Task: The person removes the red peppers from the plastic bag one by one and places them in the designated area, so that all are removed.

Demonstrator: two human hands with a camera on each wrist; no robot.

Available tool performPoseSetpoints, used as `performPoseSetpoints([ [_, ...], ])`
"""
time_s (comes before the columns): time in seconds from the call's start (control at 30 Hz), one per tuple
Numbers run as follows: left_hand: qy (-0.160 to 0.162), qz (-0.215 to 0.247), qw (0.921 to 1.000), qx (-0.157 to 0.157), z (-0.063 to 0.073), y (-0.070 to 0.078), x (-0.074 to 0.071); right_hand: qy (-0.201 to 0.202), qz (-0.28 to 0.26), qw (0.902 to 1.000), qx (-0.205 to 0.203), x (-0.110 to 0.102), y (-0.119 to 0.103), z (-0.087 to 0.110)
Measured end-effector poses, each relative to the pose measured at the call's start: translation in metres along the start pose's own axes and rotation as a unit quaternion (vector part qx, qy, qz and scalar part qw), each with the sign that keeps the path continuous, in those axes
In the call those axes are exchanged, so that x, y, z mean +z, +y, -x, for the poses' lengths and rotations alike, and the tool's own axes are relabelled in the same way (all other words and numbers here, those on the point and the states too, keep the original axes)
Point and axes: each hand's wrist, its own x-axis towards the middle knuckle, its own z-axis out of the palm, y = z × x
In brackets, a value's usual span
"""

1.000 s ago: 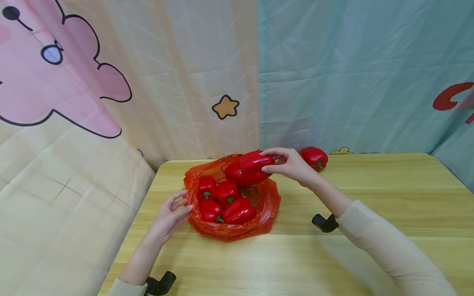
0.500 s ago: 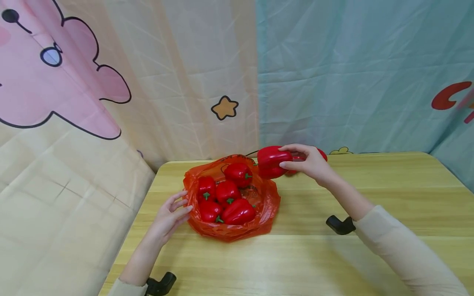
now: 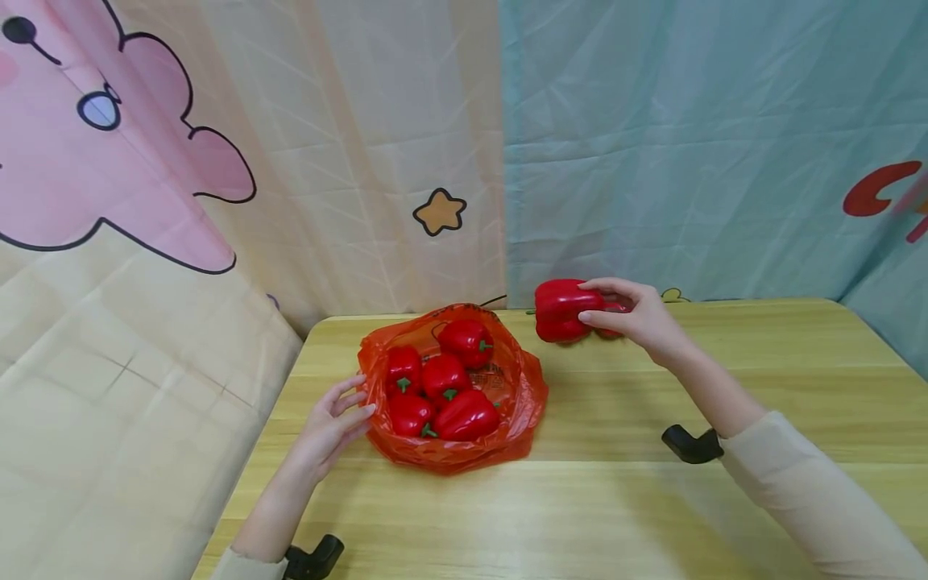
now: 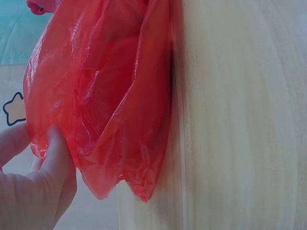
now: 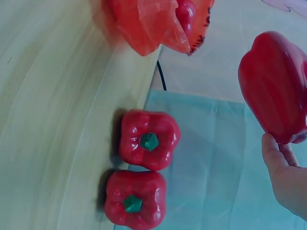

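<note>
My right hand [image 3: 641,318] grips a red bell pepper [image 3: 561,310] by its rounded end, thumb on one side and fingers on the other. In the right wrist view this pepper [image 5: 273,88] is held up clear of the table. Two more bell peppers, one farther [image 5: 148,139] and one nearer [image 5: 135,199], stand side by side on the table with green stems showing; the head view mostly hides them behind the right hand. Relaxed fingers of my left hand [image 3: 328,427] touch the left rim of a red plastic bag [image 3: 449,461]. Several bell peppers [image 3: 467,415] lie inside it.
The wooden table [image 3: 551,515] ends at a back edge against a printed curtain [image 3: 616,145]. A thin black cord [image 3: 495,300] shows behind the bag. Black camera mounts sit at both wrists, the right one [image 3: 692,445] low over the table.
My right hand has carried the bell pepper out from above the bag, rightward to the peppers at the back of the table. The left hand and the bag have hardly moved.
</note>
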Motion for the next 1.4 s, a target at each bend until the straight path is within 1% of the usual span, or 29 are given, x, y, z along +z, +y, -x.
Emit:
performPoseSetpoints([
  [0.23,0.006,-0.004,1.0,0.0,0.001,-0.001,0.0,0.017,0.017,0.9997,-0.001,-0.012,0.006,0.006],
  [0.4,0.002,-0.002,1.0,0.002,0.001,-0.001,-0.001,0.034,0.023,0.9991,-0.01,-0.022,0.01,0.01],
  [0.57,0.001,-0.003,1.0,0.002,0.0,-0.002,-0.001,0.038,0.036,0.9985,-0.019,-0.035,0.015,0.014],
  [0.63,0.002,-0.003,1.0,0.003,0.0,-0.002,-0.001,0.042,0.034,0.9984,-0.016,-0.04,0.017,0.016],
  [0.87,0.0,-0.001,1.0,0.006,0.0,-0.004,-0.002,0.076,0.02,0.9969,0.003,-0.054,0.028,0.02],
  [1.2,-0.001,-0.001,1.0,0.003,-0.001,-0.003,-0.001,0.099,0.029,0.9944,0.023,-0.067,0.042,0.024],
  [1.27,0.0,-0.002,1.0,0.003,-0.001,-0.003,-0.001,0.105,0.025,0.9938,0.026,-0.069,0.044,0.025],
  [1.4,0.002,-0.003,1.0,0.002,-0.001,-0.003,-0.002,0.117,-0.016,0.9928,0.023,-0.075,0.051,0.028],
])
